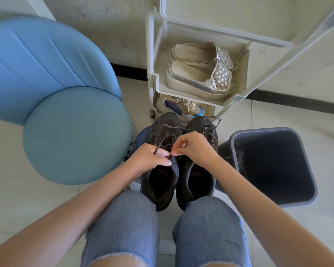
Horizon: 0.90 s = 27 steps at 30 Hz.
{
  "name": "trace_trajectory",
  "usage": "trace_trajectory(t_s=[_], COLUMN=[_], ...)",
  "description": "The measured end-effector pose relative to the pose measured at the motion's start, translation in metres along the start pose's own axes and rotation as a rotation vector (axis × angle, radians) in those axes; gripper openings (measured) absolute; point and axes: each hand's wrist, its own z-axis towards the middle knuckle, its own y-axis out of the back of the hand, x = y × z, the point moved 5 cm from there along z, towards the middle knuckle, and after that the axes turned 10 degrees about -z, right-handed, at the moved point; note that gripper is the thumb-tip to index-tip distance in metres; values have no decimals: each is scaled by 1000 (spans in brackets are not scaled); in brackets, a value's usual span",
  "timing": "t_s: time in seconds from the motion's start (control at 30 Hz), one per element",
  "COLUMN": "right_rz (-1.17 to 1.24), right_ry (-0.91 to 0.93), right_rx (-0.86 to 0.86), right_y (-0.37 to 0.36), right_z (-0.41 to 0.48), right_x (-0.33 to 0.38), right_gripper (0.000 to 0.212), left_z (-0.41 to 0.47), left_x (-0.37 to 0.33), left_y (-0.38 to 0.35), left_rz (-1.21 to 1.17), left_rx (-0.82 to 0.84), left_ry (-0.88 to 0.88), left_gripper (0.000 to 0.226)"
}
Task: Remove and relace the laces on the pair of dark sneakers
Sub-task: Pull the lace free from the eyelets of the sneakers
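Two dark sneakers (193, 182) stand side by side, toes pointing away, between the person's knees, just in front of a shoe rack (152, 74) and beside a bin (258, 130). Work seems to be at the top eyelets of the sneaker on the left (165, 121). The left hand (148, 158) has its grip closed on a speckled lace (170, 126) end, and the right hand (196, 149) pinches the lace at the eyelet. I cannot tell whether this is unthreading or rethreading. Next, the lace needs drawing cleanly through. Laces on both sneakers lie slack and tangled.
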Motion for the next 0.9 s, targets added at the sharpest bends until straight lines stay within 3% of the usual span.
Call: trace_trajectory(t_s=[0.2,0.4,0.53,0.67,0.8,0.9], right_rz=[25,-216,-253,-295,-247,-22], right_ry=[48,406,525,552,552,451], right_rx=[28,-128,-118,-171,-197,-96], right_y=[-6,-7,-10,-8,-1,0], right_z=[-11,-27,-23,-19,-31,-46], right_x=[1,-1,3,10,6,23], right_gripper=[8,22,13,5,18,8], left_z=[4,5,5,2,4,8], left_x=[4,7,8,6,5,4], left_y=[1,1,3,3,2,3], left_rz=[-13,-51,-6,13,86,240], left_rx=[-3,64,61,68,71,10], left_ry=[0,12,6,-6,-84,-132], left_gripper=[38,32,32,28,29,24])
